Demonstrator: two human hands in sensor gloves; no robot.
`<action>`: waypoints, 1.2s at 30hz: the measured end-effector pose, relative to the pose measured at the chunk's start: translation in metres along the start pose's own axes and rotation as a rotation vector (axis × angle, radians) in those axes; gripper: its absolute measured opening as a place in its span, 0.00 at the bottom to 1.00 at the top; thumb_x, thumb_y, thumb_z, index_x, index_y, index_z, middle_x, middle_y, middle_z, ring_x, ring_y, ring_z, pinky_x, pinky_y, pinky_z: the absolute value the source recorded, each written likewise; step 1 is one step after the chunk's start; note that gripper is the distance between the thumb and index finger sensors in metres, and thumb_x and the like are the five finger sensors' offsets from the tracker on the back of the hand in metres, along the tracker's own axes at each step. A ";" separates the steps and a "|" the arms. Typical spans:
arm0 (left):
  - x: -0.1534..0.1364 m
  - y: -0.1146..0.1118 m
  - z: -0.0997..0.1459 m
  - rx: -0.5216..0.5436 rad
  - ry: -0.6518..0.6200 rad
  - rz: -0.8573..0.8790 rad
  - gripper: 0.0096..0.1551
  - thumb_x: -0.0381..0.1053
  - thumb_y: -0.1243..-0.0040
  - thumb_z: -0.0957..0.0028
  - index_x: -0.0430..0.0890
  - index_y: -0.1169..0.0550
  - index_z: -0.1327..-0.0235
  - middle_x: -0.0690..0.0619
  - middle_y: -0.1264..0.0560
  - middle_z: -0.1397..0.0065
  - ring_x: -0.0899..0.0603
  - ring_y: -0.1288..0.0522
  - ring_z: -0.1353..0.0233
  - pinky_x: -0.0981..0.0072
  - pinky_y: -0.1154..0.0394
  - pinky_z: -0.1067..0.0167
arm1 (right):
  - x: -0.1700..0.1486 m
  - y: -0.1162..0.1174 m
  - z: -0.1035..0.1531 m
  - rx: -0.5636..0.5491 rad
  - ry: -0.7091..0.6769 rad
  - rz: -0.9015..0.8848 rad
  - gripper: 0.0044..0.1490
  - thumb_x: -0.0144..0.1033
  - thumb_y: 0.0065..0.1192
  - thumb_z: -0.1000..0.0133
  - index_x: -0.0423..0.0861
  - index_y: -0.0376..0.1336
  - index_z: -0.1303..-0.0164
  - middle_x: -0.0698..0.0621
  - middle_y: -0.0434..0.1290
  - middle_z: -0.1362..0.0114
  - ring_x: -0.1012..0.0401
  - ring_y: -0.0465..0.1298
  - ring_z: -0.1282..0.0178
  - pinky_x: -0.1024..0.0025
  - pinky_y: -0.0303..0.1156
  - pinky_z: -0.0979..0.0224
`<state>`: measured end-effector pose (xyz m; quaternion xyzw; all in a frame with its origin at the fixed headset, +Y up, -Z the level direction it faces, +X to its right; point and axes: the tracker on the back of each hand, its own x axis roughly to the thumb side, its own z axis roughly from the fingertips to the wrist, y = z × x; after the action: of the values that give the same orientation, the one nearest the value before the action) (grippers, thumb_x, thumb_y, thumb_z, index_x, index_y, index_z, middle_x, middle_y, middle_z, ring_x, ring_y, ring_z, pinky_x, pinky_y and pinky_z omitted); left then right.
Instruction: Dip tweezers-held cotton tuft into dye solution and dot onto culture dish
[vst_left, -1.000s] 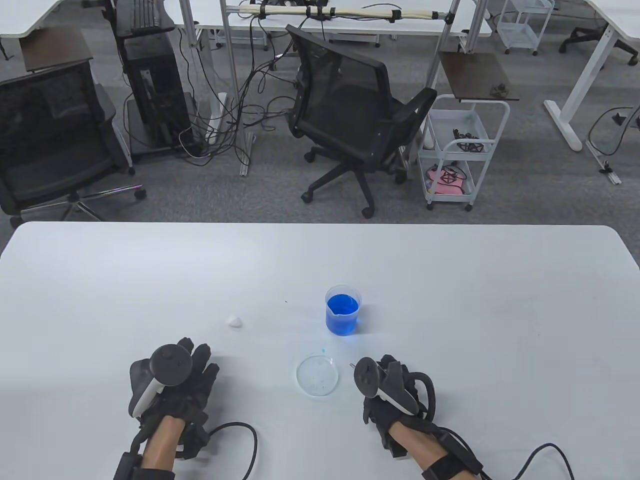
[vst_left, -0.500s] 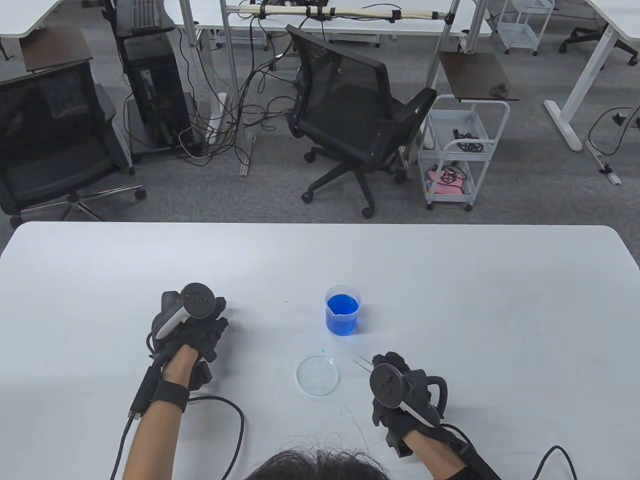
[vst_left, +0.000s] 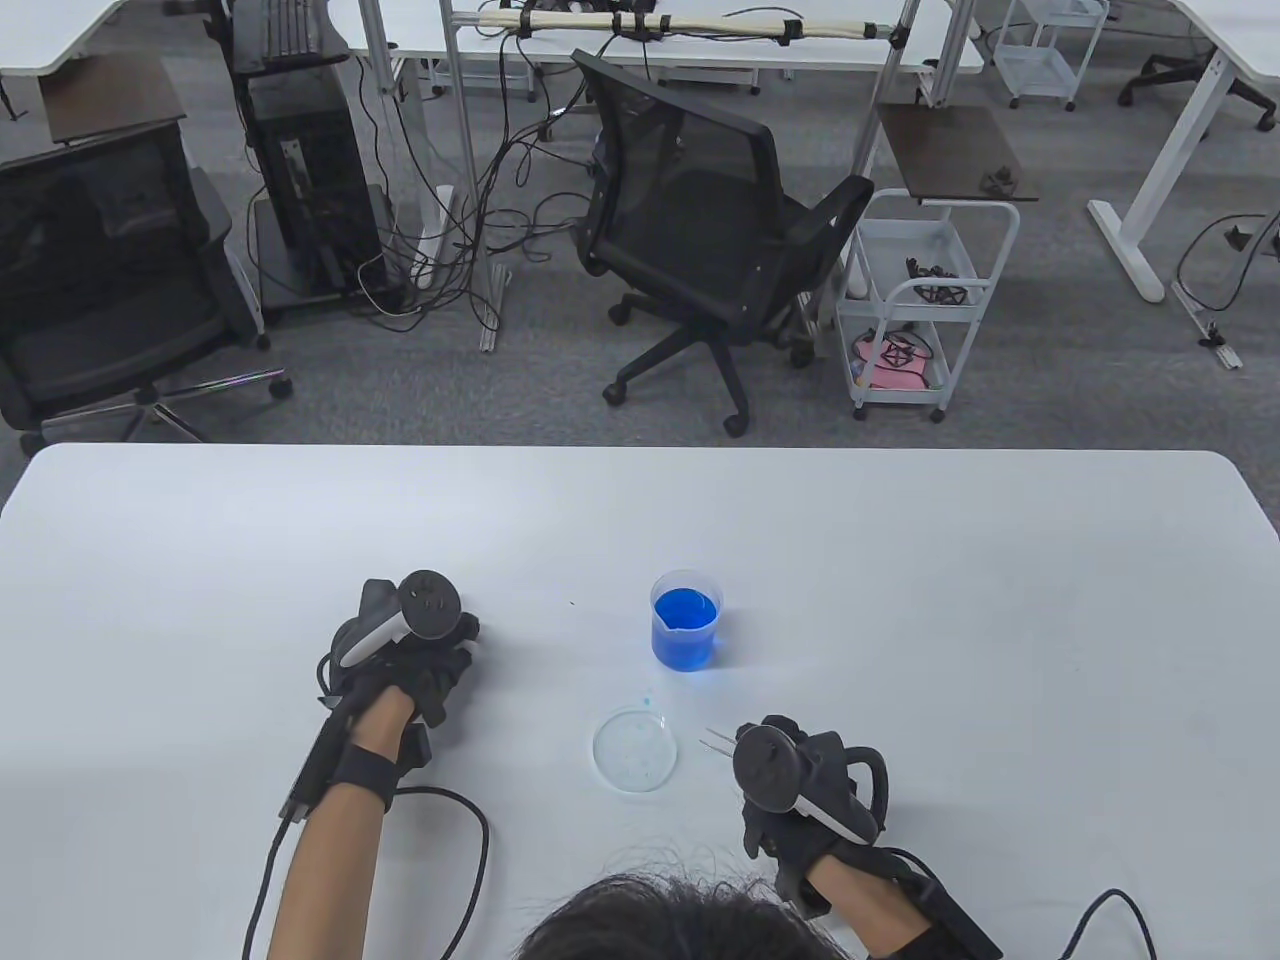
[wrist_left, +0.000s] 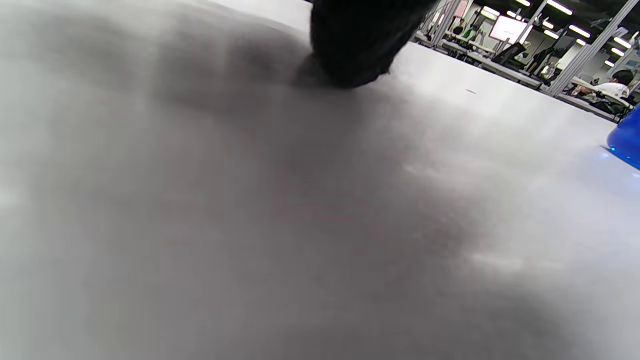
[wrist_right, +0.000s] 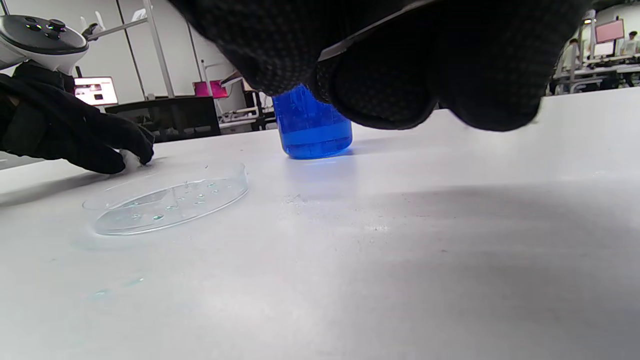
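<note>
Cotton tuft (wrist_right: 131, 158): light, soft, easily crushed; lies on desk (vst_left: 900, 600) at beaker's (vst_left: 685, 620) 9 o'clock, under left hand (vst_left: 405, 655) fingertips; grip state indeterminate. Take it lightly with tweezers (vst_left: 718, 741), held in right hand (vst_left: 800, 790), beside culture dish (vst_left: 634, 750).
</note>
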<state>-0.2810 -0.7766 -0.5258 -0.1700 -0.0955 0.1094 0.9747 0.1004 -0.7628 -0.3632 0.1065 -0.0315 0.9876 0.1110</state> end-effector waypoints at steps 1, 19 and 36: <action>0.001 -0.001 0.004 0.014 -0.003 -0.002 0.21 0.43 0.37 0.38 0.47 0.28 0.32 0.37 0.54 0.13 0.25 0.60 0.19 0.21 0.61 0.33 | 0.000 0.000 0.000 0.002 -0.004 -0.005 0.34 0.35 0.67 0.56 0.35 0.70 0.41 0.32 0.71 0.34 0.58 0.81 0.55 0.63 0.85 0.56; 0.085 -0.008 0.140 0.210 -0.468 0.324 0.22 0.44 0.36 0.39 0.37 0.24 0.35 0.33 0.43 0.15 0.23 0.55 0.20 0.21 0.57 0.33 | 0.044 -0.019 0.034 -0.146 -0.233 -0.174 0.31 0.39 0.72 0.58 0.36 0.76 0.48 0.34 0.77 0.39 0.59 0.84 0.60 0.65 0.87 0.61; 0.135 -0.046 0.161 0.188 -0.648 0.292 0.23 0.44 0.35 0.41 0.35 0.23 0.37 0.32 0.40 0.16 0.22 0.52 0.20 0.21 0.55 0.33 | 0.060 -0.011 0.039 -0.066 -0.270 -0.329 0.30 0.39 0.72 0.58 0.37 0.77 0.51 0.33 0.78 0.41 0.60 0.85 0.62 0.65 0.88 0.62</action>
<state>-0.1798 -0.7355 -0.3409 -0.0481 -0.3637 0.3037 0.8793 0.0535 -0.7422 -0.3114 0.2378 -0.0606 0.9314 0.2688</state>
